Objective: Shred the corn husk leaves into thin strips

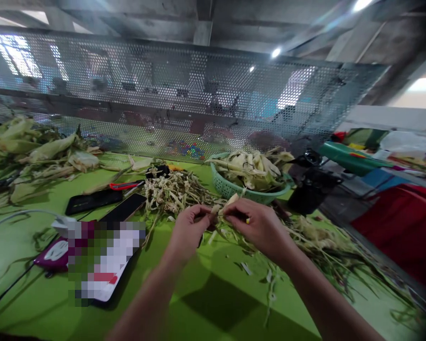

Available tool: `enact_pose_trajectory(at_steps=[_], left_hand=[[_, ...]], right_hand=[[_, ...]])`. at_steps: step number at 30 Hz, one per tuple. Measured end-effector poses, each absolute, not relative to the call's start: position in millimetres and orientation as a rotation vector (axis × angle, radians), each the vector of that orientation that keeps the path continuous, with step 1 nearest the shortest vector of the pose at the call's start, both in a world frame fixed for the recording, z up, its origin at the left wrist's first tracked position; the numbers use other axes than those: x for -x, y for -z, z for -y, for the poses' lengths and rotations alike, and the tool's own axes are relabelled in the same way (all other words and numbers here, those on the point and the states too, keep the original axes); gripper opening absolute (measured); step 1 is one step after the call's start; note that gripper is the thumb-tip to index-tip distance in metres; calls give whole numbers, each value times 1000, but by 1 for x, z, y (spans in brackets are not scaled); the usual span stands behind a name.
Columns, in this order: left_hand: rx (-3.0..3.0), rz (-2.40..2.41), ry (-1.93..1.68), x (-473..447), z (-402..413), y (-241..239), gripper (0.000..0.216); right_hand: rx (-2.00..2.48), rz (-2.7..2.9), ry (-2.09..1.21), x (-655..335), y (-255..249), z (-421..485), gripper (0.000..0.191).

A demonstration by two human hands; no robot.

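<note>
Both my hands meet over the middle of the green table (213, 303). My left hand (190, 229) is closed, pinching one end of a small pale baby corn (224, 204) still partly in its husk. My right hand (256, 222) is closed on the other end of the same piece, and something small and yellow shows at its fingers. A heap of husk scraps and corn silk (173, 192) lies just beyond my hands.
A teal plastic basket (234, 189) filled with husks stands behind my hands. Unpeeled corn (39, 151) is piled at the far left. Two phones (92, 201), a red-handled tool (124, 185) and cables lie at left. A perforated metal screen (184, 104) runs across the back. Red fabric (401, 227) sits at right.
</note>
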State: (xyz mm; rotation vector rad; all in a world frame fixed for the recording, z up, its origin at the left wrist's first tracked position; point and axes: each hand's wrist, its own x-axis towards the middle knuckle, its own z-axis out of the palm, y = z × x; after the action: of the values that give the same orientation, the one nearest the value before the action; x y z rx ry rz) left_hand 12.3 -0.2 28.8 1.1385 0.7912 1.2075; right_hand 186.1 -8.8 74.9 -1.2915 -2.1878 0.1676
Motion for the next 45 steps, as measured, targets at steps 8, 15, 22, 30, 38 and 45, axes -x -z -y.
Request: enact_pose_trajectory(at_steps=[8, 15, 22, 30, 38, 45], left_hand=[[-1360, -1036, -1140, -13, 0, -24, 14], [-1955, -1167, -916, -6, 5, -20, 17], [-1744, -821, -733, -7, 7, -25, 12], [-1071, -694, -1063, -5, 3, -32, 24], [-880, -698, -1176, -4, -2, -29, 18], [-875, -741, -1187, -5, -2, -30, 21]], right_hand=[[1206, 2327, -108, -186, -79, 15, 8], [1128, 2549, -14, -186, -78, 18, 14], [1120, 2235, -810, -196, -71, 0, 6], [1160, 1883, -995, -191, -54, -8, 15], [1077, 2153, -448, -185, -64, 4, 15], [1101, 2137, -310, -180, -63, 9, 12]])
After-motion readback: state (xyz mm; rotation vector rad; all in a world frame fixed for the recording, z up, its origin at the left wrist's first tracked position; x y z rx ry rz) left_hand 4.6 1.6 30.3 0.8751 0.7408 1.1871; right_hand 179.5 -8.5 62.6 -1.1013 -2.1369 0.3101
